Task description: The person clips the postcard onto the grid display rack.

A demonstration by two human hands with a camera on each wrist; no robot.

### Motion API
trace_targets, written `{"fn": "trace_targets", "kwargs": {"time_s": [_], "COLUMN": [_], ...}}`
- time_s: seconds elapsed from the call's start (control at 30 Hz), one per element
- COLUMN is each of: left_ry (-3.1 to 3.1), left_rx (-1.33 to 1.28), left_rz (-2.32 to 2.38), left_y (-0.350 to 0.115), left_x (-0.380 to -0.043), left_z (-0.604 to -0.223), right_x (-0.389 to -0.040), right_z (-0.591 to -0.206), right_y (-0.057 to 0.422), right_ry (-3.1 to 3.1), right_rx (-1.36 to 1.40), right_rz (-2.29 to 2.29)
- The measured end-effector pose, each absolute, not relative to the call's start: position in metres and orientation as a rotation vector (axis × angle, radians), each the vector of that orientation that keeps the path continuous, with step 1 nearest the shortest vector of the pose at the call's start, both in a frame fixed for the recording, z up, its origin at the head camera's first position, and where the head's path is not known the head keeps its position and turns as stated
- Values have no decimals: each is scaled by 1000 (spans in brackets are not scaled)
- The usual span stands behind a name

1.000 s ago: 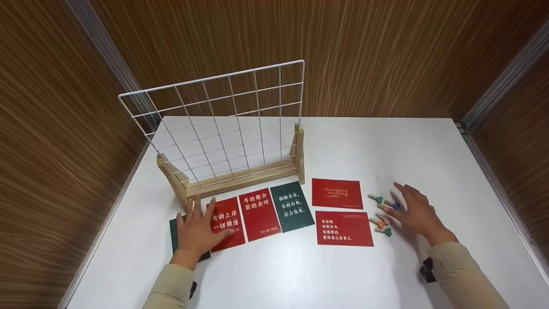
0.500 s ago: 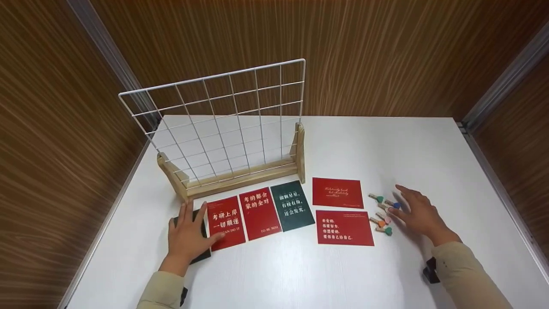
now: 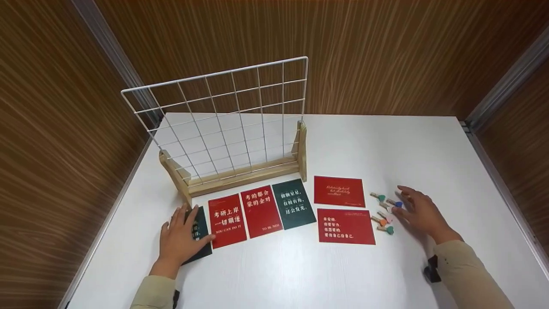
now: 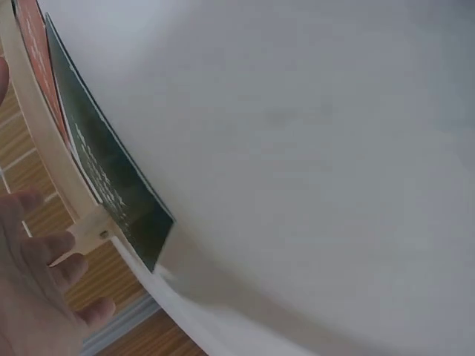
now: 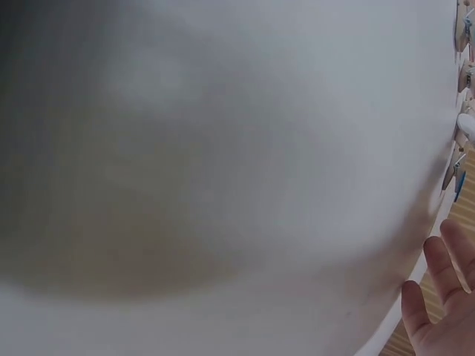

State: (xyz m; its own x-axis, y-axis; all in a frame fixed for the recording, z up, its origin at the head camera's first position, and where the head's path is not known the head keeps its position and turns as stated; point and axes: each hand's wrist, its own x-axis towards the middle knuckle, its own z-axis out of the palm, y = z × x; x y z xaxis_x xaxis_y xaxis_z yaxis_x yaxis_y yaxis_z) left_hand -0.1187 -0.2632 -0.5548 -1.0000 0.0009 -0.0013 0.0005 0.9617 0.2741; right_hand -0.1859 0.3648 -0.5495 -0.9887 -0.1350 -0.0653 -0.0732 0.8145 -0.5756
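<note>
Lying before the left end of the rack (image 3: 246, 177), a dark green card (image 3: 201, 227) is partly hidden by the left hand (image 3: 178, 240), fingers spread, grasping nothing. Small clips (image 3: 382, 222) lie right of the rack, the right hand (image 3: 424, 215) just beside them, fingers loose, holding nothing. Red cards (image 3: 261, 211) and a second green card (image 3: 294, 204) line the rack's front.

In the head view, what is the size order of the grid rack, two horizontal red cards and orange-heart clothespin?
Grid rack
Upper red card and lower red card: alike, nearness makes order unsure
Orange-heart clothespin
</note>
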Motion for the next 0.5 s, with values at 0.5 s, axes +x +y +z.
{"fn": "trace_targets", "kwargs": {"time_s": [0.5], "left_ry": [3081], "left_rx": [-81], "left_rz": [546], "left_y": [-286], "left_x": [-116], "left_z": [-558], "right_x": [-187], "right_z": [-553], "right_y": [366], "right_ry": [2892], "right_rx": [-148], "right_rz": [-929]}}
